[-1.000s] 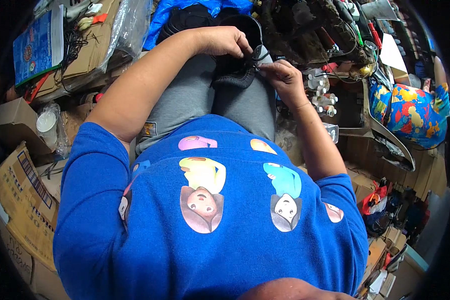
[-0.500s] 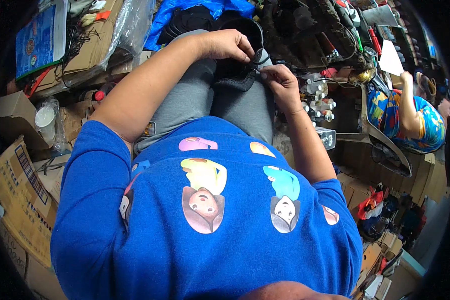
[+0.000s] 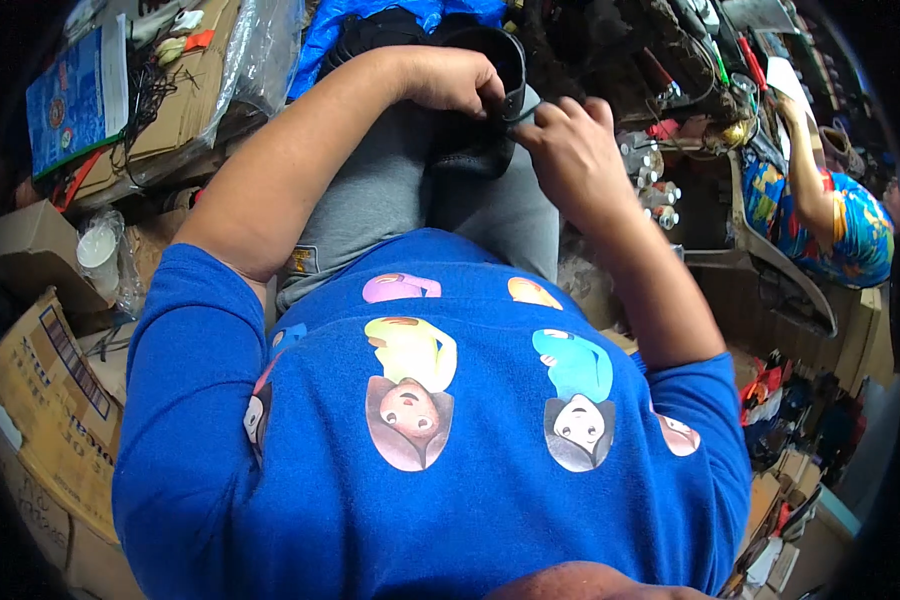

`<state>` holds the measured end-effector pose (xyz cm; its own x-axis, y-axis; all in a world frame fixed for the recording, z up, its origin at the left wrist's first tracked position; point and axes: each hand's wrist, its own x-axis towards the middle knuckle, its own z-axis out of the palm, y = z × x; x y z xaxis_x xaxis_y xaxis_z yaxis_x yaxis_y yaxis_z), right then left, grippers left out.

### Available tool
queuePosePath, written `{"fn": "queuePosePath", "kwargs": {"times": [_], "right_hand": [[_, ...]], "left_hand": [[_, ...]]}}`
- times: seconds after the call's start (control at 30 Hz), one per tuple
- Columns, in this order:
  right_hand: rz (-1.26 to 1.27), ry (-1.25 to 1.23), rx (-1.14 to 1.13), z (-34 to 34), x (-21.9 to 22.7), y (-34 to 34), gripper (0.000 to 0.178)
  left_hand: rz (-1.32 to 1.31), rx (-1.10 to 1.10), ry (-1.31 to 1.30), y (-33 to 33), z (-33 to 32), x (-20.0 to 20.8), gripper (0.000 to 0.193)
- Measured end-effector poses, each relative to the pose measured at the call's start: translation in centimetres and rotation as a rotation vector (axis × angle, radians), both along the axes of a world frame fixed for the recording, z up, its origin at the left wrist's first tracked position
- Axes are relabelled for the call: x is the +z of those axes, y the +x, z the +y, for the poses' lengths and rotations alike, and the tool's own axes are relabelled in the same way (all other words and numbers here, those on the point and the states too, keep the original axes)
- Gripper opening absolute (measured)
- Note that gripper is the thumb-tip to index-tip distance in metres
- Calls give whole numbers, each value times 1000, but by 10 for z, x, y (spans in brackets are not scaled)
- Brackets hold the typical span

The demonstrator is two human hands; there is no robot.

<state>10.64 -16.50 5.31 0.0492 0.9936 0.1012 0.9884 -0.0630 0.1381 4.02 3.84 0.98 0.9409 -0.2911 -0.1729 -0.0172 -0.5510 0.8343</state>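
A black item that looks like a shoe [image 3: 478, 155] rests between my grey-trousered thighs, its curved rim turned up. My left hand [image 3: 460, 82] is closed on the inner side of that rim, fingertips partly hidden. My right hand [image 3: 575, 150] is raised just right of the shoe, back of the hand upward and fingers curled in a pinch. A thin dark thread [image 3: 523, 115] loops from the shoe's edge to these fingertips. Whether a needle is also in the pinch is hidden.
On the left are flattened cardboard [image 3: 175, 110], a blue booklet [image 3: 65, 100] and a white cup [image 3: 97, 247]. Small clear bottles [image 3: 660, 195] stand to the right, near a chair-like frame [image 3: 785, 290]. Beyond them a person in a colourful shirt [image 3: 850, 235] holds a white sheet.
My right hand has risen and turned so its back shows, drawing the thread outward. The shoe has tilted a little in my left hand. The other person's arm has moved up.
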Motion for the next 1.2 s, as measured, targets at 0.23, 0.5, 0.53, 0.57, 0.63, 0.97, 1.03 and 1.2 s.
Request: {"fn": "queuePosePath", "kwargs": {"times": [0.23, 0.5, 0.53, 0.57, 0.63, 0.97, 1.03, 1.2], "right_hand": [[-173, -231, 100, 33, 19, 5, 18], [44, -104, 96, 12, 7, 34, 13], [167, -65, 49, 6, 2, 34, 13], [189, 5, 68, 2, 0, 30, 13], [208, 45, 42, -5, -9, 27, 15], [204, 263, -28, -26, -40, 9, 18], [186, 256, -39, -26, -40, 8, 18], [70, 103, -138, -17, -19, -4, 16]], "left_hand": [[-266, 692, 139, -28, 95, 20, 19], [-580, 665, 829, -74, 54, 15, 30], [-605, 503, 527, -63, 38, 10, 32], [-653, 412, 355, -51, 21, -3, 32], [-519, 342, 176, -33, -7, -7, 33], [-101, 169, -139, -5, -9, -8, 24], [-119, 107, -73, -5, -9, -9, 26], [-85, 101, -21, -4, -10, -4, 28]]}}
